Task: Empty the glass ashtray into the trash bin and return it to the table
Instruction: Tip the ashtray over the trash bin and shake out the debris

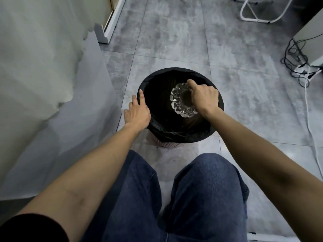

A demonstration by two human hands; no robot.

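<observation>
A round trash bin [176, 137] lined with a black bag stands on the floor in front of my knees. Over its dark opening my right hand [204, 96] grips the cut-glass ashtray [180, 103], which is tipped on its side, its hollow turned toward my palm. My left hand [138, 110] rests on the bin's left rim with fingers spread, one finger lying over the bag's edge. The inside of the bin is too dark to make out.
A grey-draped surface with white cloth [43, 75] rises on the left, close to the bin. Tangled black and white cables [300, 67] lie on the tile floor at the right, beside a white unit. A white metal frame [258, 13] stands at the far right.
</observation>
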